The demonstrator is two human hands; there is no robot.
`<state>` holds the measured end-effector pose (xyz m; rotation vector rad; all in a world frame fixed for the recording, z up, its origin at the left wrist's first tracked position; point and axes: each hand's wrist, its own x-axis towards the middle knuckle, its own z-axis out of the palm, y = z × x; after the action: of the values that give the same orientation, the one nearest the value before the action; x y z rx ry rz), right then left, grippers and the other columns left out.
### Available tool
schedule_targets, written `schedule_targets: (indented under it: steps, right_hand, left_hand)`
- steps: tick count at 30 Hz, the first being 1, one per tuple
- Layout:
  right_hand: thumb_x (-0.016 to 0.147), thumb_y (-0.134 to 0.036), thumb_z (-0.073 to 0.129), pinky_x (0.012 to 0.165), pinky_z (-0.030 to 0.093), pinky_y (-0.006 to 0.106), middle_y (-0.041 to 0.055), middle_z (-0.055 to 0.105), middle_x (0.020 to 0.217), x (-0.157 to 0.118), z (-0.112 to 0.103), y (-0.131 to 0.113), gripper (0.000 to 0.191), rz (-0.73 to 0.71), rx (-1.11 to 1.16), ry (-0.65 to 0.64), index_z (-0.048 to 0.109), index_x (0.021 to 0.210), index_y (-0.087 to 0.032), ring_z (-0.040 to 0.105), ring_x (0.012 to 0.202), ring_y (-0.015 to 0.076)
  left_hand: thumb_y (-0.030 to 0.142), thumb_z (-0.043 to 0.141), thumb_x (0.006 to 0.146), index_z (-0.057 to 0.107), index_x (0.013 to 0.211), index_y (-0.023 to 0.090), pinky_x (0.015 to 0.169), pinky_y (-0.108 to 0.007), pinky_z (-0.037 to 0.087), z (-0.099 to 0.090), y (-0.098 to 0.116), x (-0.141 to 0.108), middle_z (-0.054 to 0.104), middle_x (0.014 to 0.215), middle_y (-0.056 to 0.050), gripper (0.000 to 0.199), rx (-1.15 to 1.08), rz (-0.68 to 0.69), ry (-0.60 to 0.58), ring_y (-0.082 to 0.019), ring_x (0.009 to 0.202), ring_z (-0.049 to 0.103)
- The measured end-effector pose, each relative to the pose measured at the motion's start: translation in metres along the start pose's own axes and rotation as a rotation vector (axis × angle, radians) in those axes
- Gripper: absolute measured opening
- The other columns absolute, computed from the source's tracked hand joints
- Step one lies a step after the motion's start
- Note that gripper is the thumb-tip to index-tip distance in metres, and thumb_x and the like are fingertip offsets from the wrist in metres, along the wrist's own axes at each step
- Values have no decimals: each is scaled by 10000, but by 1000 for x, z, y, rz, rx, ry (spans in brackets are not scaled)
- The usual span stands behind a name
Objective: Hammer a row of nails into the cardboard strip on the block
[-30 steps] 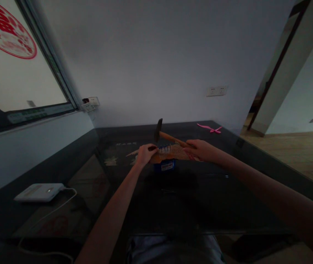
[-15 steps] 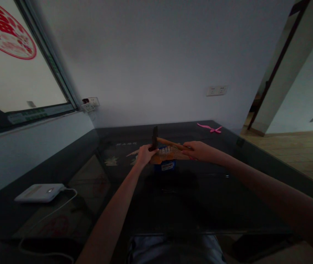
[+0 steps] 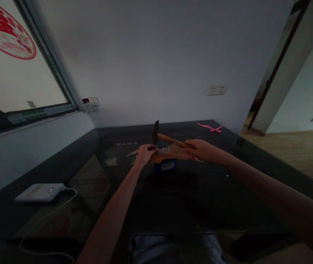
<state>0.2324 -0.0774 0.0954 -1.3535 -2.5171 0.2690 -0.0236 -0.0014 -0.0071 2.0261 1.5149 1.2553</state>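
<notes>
In my right hand [image 3: 197, 149] is the wooden handle of a hammer [image 3: 171, 140]. Its dark head rises just above my left hand [image 3: 145, 154], apart from it. The left fingers are pinched together at the left part of a tan, flat piece that looks like wood [image 3: 179, 151]; whatever is between them is too small and dark to name. Several thin dark spikes, like nails, stand in a row along this piece. It lies across a blue box [image 3: 165, 165] with a white label, and a pointed end sticks out left of my hand.
On the dark glossy table [image 3: 200, 205], a white device [image 3: 39, 192] with a cable lies at the left. A pink ribbon-like strip [image 3: 211, 128] rests near the far right edge. Small thin bits [image 3: 168, 190] lie in front of the box. A wall stands behind.
The hammer head has lifted slightly away from my left hand, and my right hand has risen a little with the handle. My left hand stays nearly in place.
</notes>
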Motion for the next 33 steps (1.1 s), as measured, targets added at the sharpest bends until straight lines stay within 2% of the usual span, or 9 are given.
schedule_targets:
  steps: [5, 12, 17, 20, 23, 25, 27, 29, 33]
  right_hand:
    - [857, -344, 442, 514, 307, 250, 33, 537, 664, 0, -2, 2, 230, -18, 6, 51, 469, 695, -184, 480, 576, 126]
    - [868, -339, 423, 475, 303, 234, 11, 530, 581, 0, 5, 2, 245, 15, 120, 6, 459, 677, -190, 483, 504, 109]
    - [828, -333, 481, 471, 291, 233, 9, 511, 578, -1, 12, 9, 230, -21, 133, 114, 465, 649, -189, 468, 515, 111]
    - [817, -354, 494, 437, 284, 224, -8, 488, 549, -12, 23, 10, 244, 33, 298, 209, 454, 640, -191, 444, 479, 100]
    - [828, -426, 478, 365, 270, 199, -49, 431, 530, -29, 42, 7, 258, 137, 613, 312, 460, 710, -197, 397, 407, 75]
    - [824, -463, 479, 309, 255, 181, -74, 402, 542, -38, 56, 4, 258, 194, 854, 377, 466, 800, -206, 349, 357, 56]
    - [801, -466, 519, 274, 257, 169, -94, 392, 530, -42, 68, 3, 262, 219, 1041, 418, 450, 836, -216, 312, 319, 41]
    - [774, -444, 572, 255, 258, 159, -114, 377, 493, -44, 77, 5, 268, 218, 1176, 441, 430, 829, -224, 289, 293, 34]
    - [757, -377, 629, 241, 232, 141, -137, 349, 430, -47, 83, 10, 273, 178, 1330, 438, 400, 789, -231, 263, 262, 25]
  left_hand:
    - [268, 673, 694, 697, 787, 137, 678, -270, 498, -2, -2, 0, 702, 773, -59, 162, -48, 6, 0, -173, 712, 648]
    - [251, 656, 690, 671, 794, 135, 684, -284, 517, -9, -9, 2, 689, 779, -53, 156, -127, 40, -10, -172, 717, 645]
    - [224, 644, 689, 637, 809, 133, 668, -264, 509, -16, -2, -1, 670, 776, -44, 150, -153, 89, 26, -149, 700, 631]
    - [217, 641, 697, 609, 902, 137, 638, -229, 488, -24, 13, -3, 652, 826, -44, 222, -174, 207, 159, -126, 707, 610]
    - [209, 614, 732, 591, 954, 147, 624, -210, 460, -33, 34, -9, 632, 837, -36, 232, -149, 333, 294, -107, 699, 578]
    - [203, 579, 765, 601, 928, 152, 639, -211, 450, -35, 49, -17, 622, 808, -28, 172, -118, 394, 324, -101, 688, 559]
    - [199, 549, 792, 612, 890, 155, 641, -211, 443, -34, 60, -29, 616, 779, -24, 125, -82, 434, 292, -99, 676, 548]
    - [200, 538, 805, 617, 873, 157, 632, -208, 436, -29, 68, -44, 620, 773, -23, 113, -47, 468, 190, -99, 666, 545]
    - [199, 522, 821, 623, 910, 162, 660, -203, 436, -16, 71, -72, 651, 833, -31, 140, -14, 495, -190, -104, 710, 572]
